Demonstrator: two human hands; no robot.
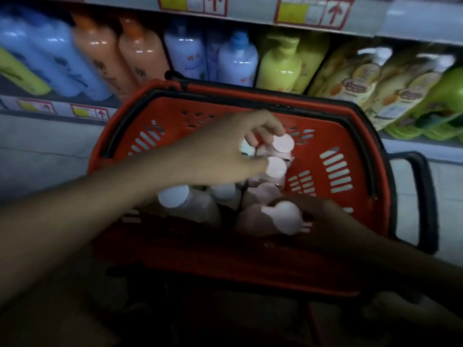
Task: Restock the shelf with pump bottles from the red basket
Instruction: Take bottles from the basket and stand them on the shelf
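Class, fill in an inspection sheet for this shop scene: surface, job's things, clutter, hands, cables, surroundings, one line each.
Surface: pale tiled floor beside the basket.
Job's things: red basket with black handles, holding several pale pink bottles lying jumbled, bases toward the camera.
Clutter: nothing seen.
Hands: left hand reaches into the basket, fingers curled over one bottle base; right hand, in shadow, holds a pink bottle near the basket's front. Neither grip is clear, as the frame is blurred.
Cables: nothing seen.
Surroundings: shelf with price labels, stocked with blue, orange, lilac, yellow and green bottles behind the basket.
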